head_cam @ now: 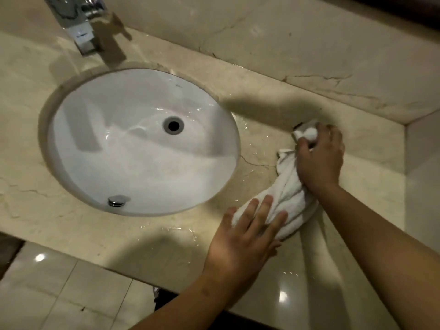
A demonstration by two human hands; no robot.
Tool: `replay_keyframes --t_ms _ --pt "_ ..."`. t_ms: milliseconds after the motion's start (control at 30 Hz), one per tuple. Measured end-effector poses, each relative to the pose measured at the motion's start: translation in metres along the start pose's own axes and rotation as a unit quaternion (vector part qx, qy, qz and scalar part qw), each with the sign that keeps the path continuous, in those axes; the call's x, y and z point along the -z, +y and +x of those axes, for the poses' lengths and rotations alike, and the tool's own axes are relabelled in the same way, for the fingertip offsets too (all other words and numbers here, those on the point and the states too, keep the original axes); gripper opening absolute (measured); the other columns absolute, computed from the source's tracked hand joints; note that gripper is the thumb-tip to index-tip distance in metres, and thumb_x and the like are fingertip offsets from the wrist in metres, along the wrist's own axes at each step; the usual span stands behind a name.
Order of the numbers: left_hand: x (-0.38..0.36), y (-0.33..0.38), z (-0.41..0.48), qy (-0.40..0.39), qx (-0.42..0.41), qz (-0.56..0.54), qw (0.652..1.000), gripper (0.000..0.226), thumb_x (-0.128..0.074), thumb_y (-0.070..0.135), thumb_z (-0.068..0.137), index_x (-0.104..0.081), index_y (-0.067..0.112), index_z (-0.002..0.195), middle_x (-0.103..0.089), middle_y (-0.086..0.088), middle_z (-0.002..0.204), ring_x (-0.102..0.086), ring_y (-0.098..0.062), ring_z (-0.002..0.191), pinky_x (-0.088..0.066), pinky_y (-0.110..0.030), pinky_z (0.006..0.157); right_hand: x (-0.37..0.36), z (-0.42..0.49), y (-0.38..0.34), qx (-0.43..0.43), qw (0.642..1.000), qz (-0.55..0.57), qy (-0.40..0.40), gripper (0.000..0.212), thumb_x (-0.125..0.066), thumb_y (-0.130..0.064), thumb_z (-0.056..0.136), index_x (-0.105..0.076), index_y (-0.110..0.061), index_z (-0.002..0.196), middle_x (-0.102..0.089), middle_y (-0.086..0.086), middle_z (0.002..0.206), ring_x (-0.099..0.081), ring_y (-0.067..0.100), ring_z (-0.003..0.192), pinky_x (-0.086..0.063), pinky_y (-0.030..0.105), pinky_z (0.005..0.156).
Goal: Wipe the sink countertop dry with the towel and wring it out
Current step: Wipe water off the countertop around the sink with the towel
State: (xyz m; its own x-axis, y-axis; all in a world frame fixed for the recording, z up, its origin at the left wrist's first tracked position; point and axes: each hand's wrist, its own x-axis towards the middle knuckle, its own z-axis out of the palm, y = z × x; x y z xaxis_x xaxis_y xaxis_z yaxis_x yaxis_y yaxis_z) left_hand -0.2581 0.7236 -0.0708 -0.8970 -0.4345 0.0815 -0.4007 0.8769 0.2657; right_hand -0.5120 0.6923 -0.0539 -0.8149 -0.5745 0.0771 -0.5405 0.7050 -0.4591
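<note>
Pressing the near end of the white towel (288,186) flat with the left hand (240,241), fingers (264,210) straight and spread over the cloth, pinching nothing. Gripping the far end with the right hand (321,158), fingers (306,141) curled tight round a bunched white knob of fabric. Twisted into a rope between the 2 hands, down on the beige marble countertop (262,103), right of the sink (133,167) and just clear of its rim. Around the cloth, thin puddles and streaks of water (250,129), between towel and basin and along the front edge near the left wrist. Dead centre in the white oval bowl, 1 dark drain (173,125); lower down on the bowl's near wall, 1 chrome cap (116,201). Up at the top left, a chrome faucet (81,32), blurred, behind the basin. Along the back, a cracked marble backsplash (309,44). Down at the bottom left, glossy floor tiles (47,294) catching a light.
</note>
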Motion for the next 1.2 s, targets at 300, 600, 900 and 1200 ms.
replay_keyframes --t_ms 300,600,900,1200 --pt "0.009 -0.033 0.028 0.025 0.031 -0.028 0.999 0.066 -0.071 0.024 0.094 -0.045 0.021 0.154 -0.047 -0.013 0.156 -0.055 -0.031 0.118 -0.047 -0.041 0.091 -0.044 0.042 -0.087 0.183 0.975 0.067 -0.111 0.039 -0.060 -0.018 0.093 -0.067 -0.019 0.131 -0.054 0.011 0.136 -0.051 0.034 0.123 -0.045 0.041 0.104" --pt "0.014 -0.030 -0.002 0.009 0.018 -0.022 1.000 0.068 -0.075 0.025 0.080 -0.054 0.024 0.145 -0.054 -0.009 0.149 -0.058 -0.036 0.114 -0.054 -0.041 0.090 -0.006 0.007 -0.072 0.209 0.975 0.027 -0.067 0.034 -0.063 -0.002 0.092 -0.074 -0.018 0.120 -0.050 0.012 0.146 -0.047 0.035 0.127 -0.039 0.035 0.102" --pt "0.022 -0.051 -0.074 0.073 -0.134 0.017 0.988 0.040 -0.063 0.016 0.096 -0.067 0.026 0.135 -0.054 0.000 0.152 -0.064 -0.028 0.116 -0.046 -0.045 0.101 0.031 -0.109 0.021 0.144 0.987 -0.030 -0.066 0.046 -0.048 -0.044 0.095 -0.066 -0.020 0.130 -0.046 0.014 0.151 -0.028 0.036 0.149 -0.025 0.058 0.120" --pt "0.062 -0.071 -0.127 0.027 0.146 0.004 0.989 0.037 -0.048 0.021 0.077 -0.069 0.036 0.104 -0.046 0.009 0.158 -0.033 -0.027 0.149 -0.025 -0.066 0.109 0.037 -0.161 0.023 0.297 0.933 -0.049 -0.197 0.076 -0.039 -0.077 0.090 -0.061 -0.025 0.140 -0.038 0.012 0.161 -0.022 0.033 0.155 -0.013 0.056 0.125"
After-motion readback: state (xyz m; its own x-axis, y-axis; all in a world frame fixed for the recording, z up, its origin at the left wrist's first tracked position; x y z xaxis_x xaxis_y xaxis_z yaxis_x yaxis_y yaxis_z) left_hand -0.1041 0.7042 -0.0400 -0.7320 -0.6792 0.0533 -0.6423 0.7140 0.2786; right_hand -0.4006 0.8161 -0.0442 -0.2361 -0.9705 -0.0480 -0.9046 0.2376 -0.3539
